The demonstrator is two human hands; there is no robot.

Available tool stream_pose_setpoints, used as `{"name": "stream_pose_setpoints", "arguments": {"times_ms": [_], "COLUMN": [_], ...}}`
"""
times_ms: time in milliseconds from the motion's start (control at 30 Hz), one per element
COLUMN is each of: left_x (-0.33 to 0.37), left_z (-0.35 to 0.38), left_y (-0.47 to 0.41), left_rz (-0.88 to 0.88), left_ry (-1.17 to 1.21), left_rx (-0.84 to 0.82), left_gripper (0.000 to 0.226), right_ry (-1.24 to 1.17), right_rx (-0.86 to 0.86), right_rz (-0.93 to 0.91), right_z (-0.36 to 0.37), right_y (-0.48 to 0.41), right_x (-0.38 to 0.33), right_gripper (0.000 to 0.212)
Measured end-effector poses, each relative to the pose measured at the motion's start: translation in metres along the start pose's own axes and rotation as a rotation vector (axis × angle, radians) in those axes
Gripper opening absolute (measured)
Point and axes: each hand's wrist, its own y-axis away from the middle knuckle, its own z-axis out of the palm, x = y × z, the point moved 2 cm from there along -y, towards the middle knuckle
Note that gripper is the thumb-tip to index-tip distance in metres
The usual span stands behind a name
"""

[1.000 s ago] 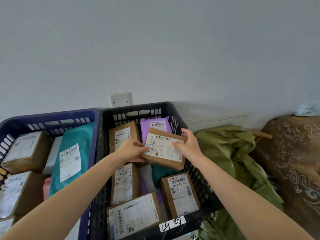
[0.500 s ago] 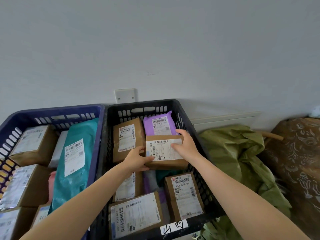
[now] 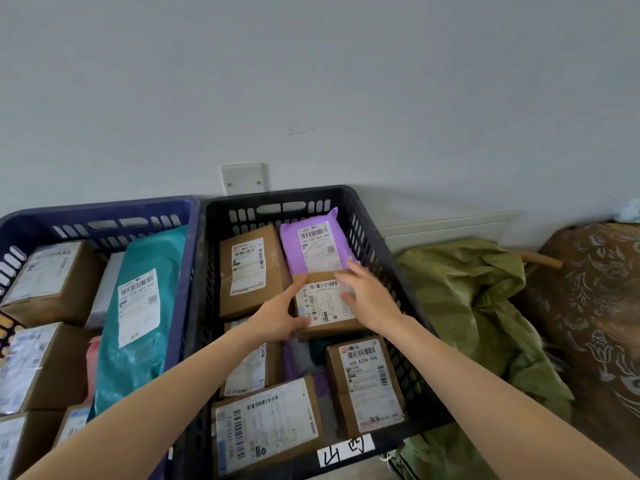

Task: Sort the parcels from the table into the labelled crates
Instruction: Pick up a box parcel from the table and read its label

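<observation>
A small brown parcel (image 3: 322,306) with a white label lies in the black crate (image 3: 273,195), on top of other parcels and just below a purple mailer (image 3: 315,240). My left hand (image 3: 277,317) pinches the parcel's left edge, thumb on top. My right hand (image 3: 369,296) lies flat on its right side with the fingers spread over the label. The crate carries a handwritten label (image 3: 346,448) on its near rim and holds several brown boxes.
A blue crate (image 3: 97,209) stands to the left, touching the black one, with a teal mailer (image 3: 138,306) and several brown boxes. To the right lie a crumpled green bag (image 3: 467,289) and a brown patterned cushion (image 3: 595,289). Both crates stand against a grey wall.
Both hands lowered the small brown parcel from a tilted hold into the black crate. It now lies flat, and my right hand has shifted from its edge onto its top.
</observation>
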Motion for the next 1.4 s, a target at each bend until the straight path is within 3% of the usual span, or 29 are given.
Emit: {"name": "stream_pose_setpoints", "arguments": {"times_ms": [300,567,933,1400], "left_x": [0.005,0.015,0.007,0.014], "left_z": [-0.004,0.000,0.002,0.003], "left_y": [-0.005,-0.016,-0.028,-0.006], "left_rz": [0.214,0.266,0.229,0.238], "left_ry": [-0.664,-0.947,-0.931,-0.895], "left_rx": [0.144,0.142,0.061,0.084], "left_gripper": [0.097,0.101,0.100,0.093], "right_ry": [0.207,0.210,0.145,0.063], "right_rx": [-0.177,-0.303,-0.383,-0.252], "right_rz": [0.003,0.048,0.089,0.052], "right_z": [-0.001,0.002,0.013,0.002], "right_y": [0.014,0.009,-0.004,0.013], "right_x": [0.004,0.014,0.028,0.015], "right_gripper": [0.066,0.078,0.084,0.075]}}
